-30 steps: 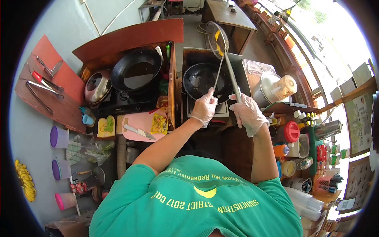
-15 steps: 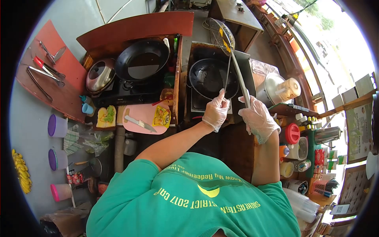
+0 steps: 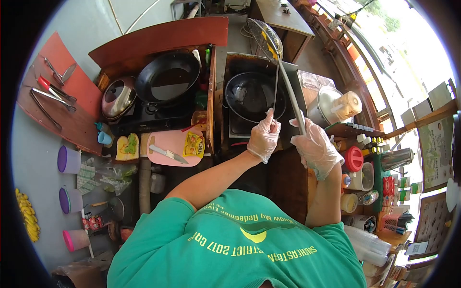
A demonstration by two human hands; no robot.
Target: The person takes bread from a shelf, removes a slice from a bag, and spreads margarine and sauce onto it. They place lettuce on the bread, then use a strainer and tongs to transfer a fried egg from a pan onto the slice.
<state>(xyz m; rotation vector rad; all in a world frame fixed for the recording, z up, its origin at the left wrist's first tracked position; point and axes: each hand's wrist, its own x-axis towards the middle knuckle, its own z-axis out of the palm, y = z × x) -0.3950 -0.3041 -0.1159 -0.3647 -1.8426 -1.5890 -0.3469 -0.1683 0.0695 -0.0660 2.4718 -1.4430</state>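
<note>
Both my hands wear clear plastic gloves. My right hand (image 3: 317,148) is closed around the long handle of a wire strainer (image 3: 261,30), which is raised above and beyond the wok. Yellow-orange food pieces (image 3: 270,45) lie in its mesh. In the closed fingers of my left hand (image 3: 264,138) is a thin metal utensil (image 3: 276,86), its far end up by the strainer's rim; its tip cannot be made out. Below them a dark wok (image 3: 247,103), with shiny liquid in it, sits on a stove.
To the left, a large black pan (image 3: 168,79) and a lidded pot (image 3: 119,96) stand on a burner. Nearer are a pink cutting board (image 3: 165,136), a knife (image 3: 169,153), a yellow packet (image 3: 194,144) and bread with lettuce (image 3: 127,147). A silver pot (image 3: 324,108) stands right of the wok.
The view has shifted slightly, so the surroundings sit a little differently in the frame. Both hands keep their holds, and the strainer stays raised with the food in it.
</note>
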